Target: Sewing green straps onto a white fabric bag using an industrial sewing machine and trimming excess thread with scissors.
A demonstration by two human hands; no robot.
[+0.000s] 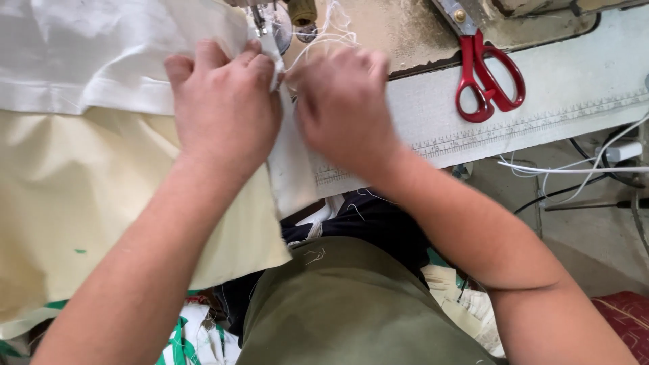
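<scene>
Sewing table (574,74) fills the top of the head view, its white surface worn, a printed ruler strip along the front edge, and red-handled scissors (488,80) lying well off to the right of our hands. Cables (574,169) hang below the table edge on the right. White fabric (101,61) lies spread on the left of the table, with a pale yellow fabric (81,203) draping down from under it toward our lap. At the top centre we see the presser foot (260,20) of the machine with loose white thread (331,27) just beside it. Progress, as we judge it: the white fabric edge sits right at the foot, so feeding is in hand; a folded hem already runs along the white piece on the left, but how much seam is stitched or left we cannot tell, since our hands cover the spot. Our left hand (223,108) is curled, fingers pinched down on the white fabric edge just below the foot. Our right hand (341,108) is also closed tight, fingers tucked under and pressing the same edge, almost touching the left hand.
</scene>
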